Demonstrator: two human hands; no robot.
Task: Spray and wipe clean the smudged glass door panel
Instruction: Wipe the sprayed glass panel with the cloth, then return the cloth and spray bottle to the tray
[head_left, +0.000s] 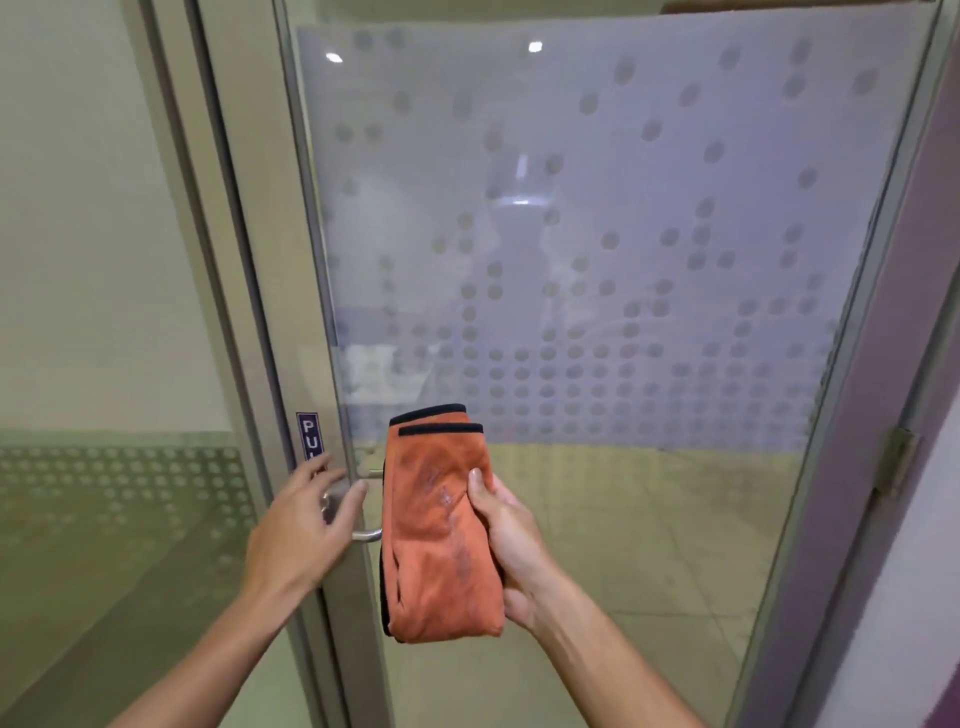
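Note:
The glass door panel fills the middle of the view, frosted with a pattern of clear dots and plain glass below. A folded orange cloth with black trim is held upright in front of the lower glass, and my right hand grips its right edge. My left hand hovers with fingers spread at the curved metal door handle, its fingers in front of the handle. No spray bottle is in view.
A "PULL" sticker sits on the grey metal door frame above the handle. A fixed glass pane stands to the left. A hinge and the door jamb are on the right. Tiled floor shows through the glass.

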